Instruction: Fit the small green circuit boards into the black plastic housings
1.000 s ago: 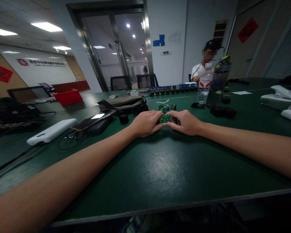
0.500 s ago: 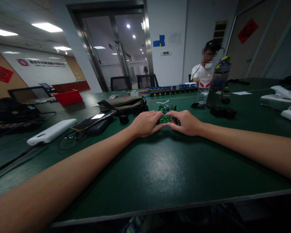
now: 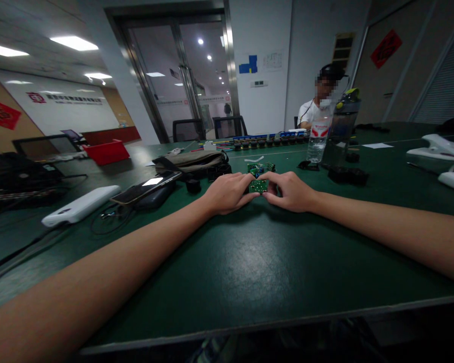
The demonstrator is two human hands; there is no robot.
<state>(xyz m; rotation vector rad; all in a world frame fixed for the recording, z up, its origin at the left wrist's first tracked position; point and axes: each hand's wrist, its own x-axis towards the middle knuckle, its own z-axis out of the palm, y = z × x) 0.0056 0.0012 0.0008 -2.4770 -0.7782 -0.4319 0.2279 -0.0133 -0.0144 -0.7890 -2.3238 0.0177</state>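
A small green circuit board point(image 3: 258, 186) is pinched between my two hands, low over the dark green table point(image 3: 245, 262). My left hand point(image 3: 227, 192) grips its left edge with thumb and fingers. My right hand point(image 3: 290, 190) holds the right edge the same way. Just behind them lie more small green circuit boards point(image 3: 260, 167) on the table. Both forearms stretch far out across the table.
A phone point(image 3: 146, 187), a white power bank point(image 3: 79, 204) and a khaki pouch point(image 3: 191, 161) lie to the left. A water bottle point(image 3: 318, 135) and a dark shaker bottle point(image 3: 340, 132) stand at right, with black parts point(image 3: 347, 174) by them. Another person point(image 3: 315, 103) sits across the table.
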